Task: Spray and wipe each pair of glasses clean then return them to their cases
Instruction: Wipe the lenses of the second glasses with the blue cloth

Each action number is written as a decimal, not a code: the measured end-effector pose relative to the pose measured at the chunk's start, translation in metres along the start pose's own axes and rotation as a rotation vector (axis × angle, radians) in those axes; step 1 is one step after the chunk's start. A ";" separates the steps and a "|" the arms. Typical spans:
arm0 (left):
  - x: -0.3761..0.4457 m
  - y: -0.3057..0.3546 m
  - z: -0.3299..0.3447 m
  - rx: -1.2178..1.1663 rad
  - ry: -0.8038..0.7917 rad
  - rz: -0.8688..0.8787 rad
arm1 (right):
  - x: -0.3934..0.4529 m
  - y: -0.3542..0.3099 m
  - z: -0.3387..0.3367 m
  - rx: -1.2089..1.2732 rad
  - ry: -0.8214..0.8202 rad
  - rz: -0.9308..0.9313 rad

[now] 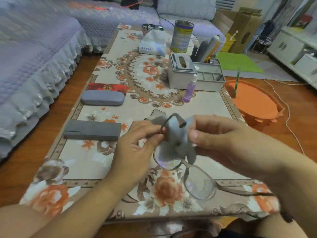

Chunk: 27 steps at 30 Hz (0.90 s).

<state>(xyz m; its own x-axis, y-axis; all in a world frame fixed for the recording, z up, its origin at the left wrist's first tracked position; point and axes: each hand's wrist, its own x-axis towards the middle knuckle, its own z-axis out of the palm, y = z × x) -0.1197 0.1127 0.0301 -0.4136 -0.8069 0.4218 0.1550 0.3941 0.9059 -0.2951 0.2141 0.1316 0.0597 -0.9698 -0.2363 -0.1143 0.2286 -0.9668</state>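
Your left hand [137, 143] pinches one temple of the glasses [192, 176] at centre frame, held above the tabletop [106, 153]; your right hand [221, 134] pinches the grey cloth [176, 140] around the frame, and that cloth hides part of one lens. To the left lie three closed cases: dark grey case [92, 130], grey case [102, 97], red case [107, 87]. The purple spray bottle [190, 89] stands upright beyond, just beside a grey organiser box [181, 74].

Low table [106, 152] under floral cloth on wood floor [75, 83], lavender quilted sofa [34, 48] left of and behind table, orange stool [253, 102] right of table, green mat [240, 62], cardboard boxes [243, 31] and white cabinet [291, 47] beyond.
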 end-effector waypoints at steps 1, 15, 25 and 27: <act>0.000 -0.001 0.000 0.019 0.003 0.003 | -0.001 0.002 0.004 -0.006 -0.026 0.010; -0.003 0.001 0.002 0.099 -0.075 0.175 | 0.028 0.019 0.026 -0.472 0.159 0.059; -0.001 0.003 -0.001 0.066 -0.155 0.168 | 0.025 0.020 0.037 -0.246 0.087 0.033; 0.002 0.005 -0.005 -0.031 -0.197 0.098 | 0.024 0.020 0.037 -0.167 0.045 0.083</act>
<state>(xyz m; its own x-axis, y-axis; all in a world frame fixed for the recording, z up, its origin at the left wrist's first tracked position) -0.1155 0.1112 0.0352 -0.5620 -0.6626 0.4950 0.2294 0.4501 0.8630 -0.2589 0.1985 0.1033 -0.0009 -0.9520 -0.3061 -0.2804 0.2940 -0.9137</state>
